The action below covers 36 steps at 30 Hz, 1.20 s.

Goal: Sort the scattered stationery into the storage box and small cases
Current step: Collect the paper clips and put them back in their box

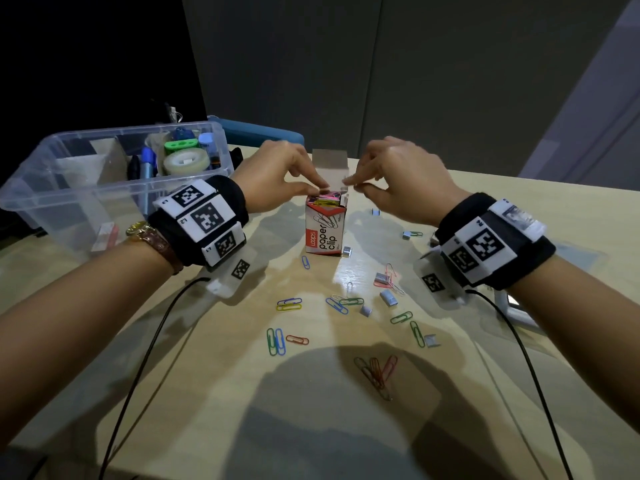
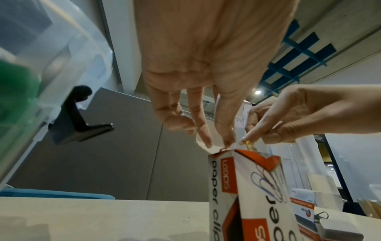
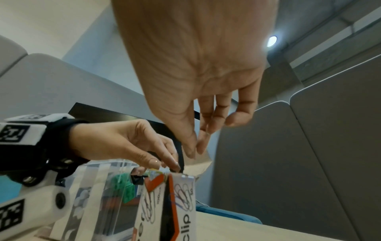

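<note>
Both hands meet over the upright paper clip box (image 1: 325,226): left hand (image 1: 277,174) pinches its rim, right hand (image 1: 398,174) pinches a flap. Coloured clips fill it; the storage box (image 1: 52,188) holds tape and pens.

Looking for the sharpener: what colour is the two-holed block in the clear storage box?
Green two-holed block, clearest in the head view.

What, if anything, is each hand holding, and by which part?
Both hands work at the open top of the paper clip box. The right hand pinches a top flap; the left hand's fingertips sit at the top rim, their grip unclear.
</note>
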Motion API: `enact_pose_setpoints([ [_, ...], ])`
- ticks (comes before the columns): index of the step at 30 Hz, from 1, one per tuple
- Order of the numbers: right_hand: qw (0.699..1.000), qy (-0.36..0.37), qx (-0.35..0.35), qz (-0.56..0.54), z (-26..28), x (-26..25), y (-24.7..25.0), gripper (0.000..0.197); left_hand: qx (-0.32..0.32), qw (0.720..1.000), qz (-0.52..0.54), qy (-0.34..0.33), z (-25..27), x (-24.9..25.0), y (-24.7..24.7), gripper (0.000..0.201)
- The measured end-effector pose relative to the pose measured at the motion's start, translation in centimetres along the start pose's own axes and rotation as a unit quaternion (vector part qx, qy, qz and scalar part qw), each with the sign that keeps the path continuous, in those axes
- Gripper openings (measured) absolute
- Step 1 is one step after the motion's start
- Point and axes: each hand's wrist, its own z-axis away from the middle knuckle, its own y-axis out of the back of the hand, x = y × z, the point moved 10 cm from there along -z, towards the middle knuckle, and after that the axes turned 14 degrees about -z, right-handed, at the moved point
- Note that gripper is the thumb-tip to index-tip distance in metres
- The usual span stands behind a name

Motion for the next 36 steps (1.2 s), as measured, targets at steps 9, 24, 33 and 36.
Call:
enact_pose_setpoints([
  [9, 0.964, -0.121, -0.208, -0.112, 4.5, 2.8, -2.8, 0.003, -0.131, 0.987, 0.027, -0.092, 3.8, 5.9, -0.9, 0.017],
  [24, 0.916, -0.068, -0.316, -0.238, 11.8, 2.9, -7.9, 0.027, -0.253, 0.959, 0.024, -0.128, 5.0, 8.3, -10.9, 0.016],
  [33, 0.937, -0.094, -0.29, -0.172, 11.5, 3.3, -7.8, 0.013, -0.271, 0.951, -0.043, -0.144, 5.8, 8.9, -11.4, 0.007],
  [36, 0.933, -0.101, -0.291, -0.184, 11.2, 3.5, -7.4, 0.012, -0.266, 0.952, -0.037, -0.144, 5.7, 8.7, -11.0, 0.007],
])
